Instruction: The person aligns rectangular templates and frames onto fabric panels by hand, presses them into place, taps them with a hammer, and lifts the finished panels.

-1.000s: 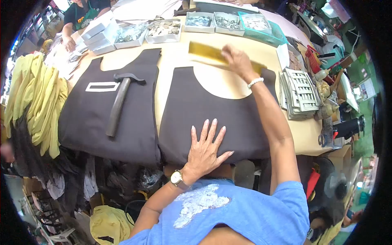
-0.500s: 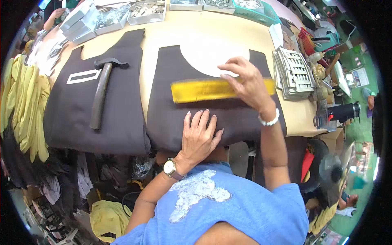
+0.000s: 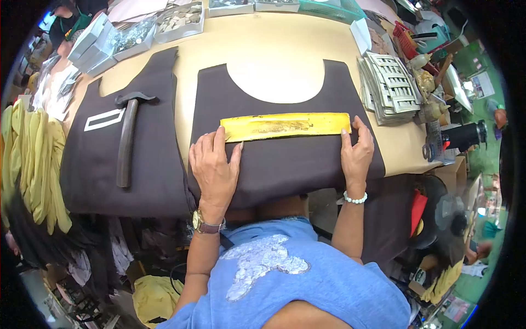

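Note:
A yellow strip [image 3: 285, 126] with a worn slot along its middle lies across the right dark fabric piece [image 3: 274, 164], below its curved neckline. My left hand [image 3: 213, 164] rests on the fabric, its fingertips at the strip's left end and its thumb apart. At the other end, my right hand [image 3: 357, 148] holds the strip's right edge between thumb and fingers. On the left dark fabric piece [image 3: 93, 170] lie a hammer [image 3: 127, 142] and a white rectangular frame [image 3: 104, 120].
Boxes of small parts [image 3: 179, 23] line the table's far side. Stacked slotted templates [image 3: 392, 88] stand at the right, near a red basket [image 3: 405, 41]. Yellow cloths [image 3: 33, 159] hang at the left edge. Part of another person [image 3: 68, 27] shows at the upper left.
The yellow strip has come down from the neckline onto the fabric and lies flat. My left hand has moved left to its end, while my right hand has shifted to the right end.

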{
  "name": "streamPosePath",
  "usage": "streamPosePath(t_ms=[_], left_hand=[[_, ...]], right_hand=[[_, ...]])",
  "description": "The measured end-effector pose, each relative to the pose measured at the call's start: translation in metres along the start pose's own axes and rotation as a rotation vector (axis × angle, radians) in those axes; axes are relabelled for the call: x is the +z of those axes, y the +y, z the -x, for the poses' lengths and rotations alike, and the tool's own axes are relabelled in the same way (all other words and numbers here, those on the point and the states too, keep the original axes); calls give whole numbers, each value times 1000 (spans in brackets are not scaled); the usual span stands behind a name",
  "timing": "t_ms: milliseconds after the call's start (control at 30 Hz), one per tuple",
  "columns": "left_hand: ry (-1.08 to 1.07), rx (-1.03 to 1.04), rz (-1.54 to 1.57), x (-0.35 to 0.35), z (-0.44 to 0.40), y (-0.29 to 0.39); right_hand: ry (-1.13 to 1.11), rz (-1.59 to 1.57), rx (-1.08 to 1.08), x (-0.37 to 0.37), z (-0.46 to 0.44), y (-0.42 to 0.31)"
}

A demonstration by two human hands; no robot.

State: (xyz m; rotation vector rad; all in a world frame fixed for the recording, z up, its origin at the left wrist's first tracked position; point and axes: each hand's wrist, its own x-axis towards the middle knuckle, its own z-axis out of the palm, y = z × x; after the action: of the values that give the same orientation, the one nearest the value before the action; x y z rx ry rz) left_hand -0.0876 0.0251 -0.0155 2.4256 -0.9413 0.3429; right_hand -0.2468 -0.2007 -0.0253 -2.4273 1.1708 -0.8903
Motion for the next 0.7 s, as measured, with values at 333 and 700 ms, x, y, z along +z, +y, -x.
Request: streamPosePath(t_ms=[333, 700], left_hand=[[-8, -18, 149, 17, 1, -7], [-22, -46, 182, 11, -1, -5]], right_hand=[[-51, -419, 110, 4, -2, 16], [-50, -398, 120, 9, -2, 20]])
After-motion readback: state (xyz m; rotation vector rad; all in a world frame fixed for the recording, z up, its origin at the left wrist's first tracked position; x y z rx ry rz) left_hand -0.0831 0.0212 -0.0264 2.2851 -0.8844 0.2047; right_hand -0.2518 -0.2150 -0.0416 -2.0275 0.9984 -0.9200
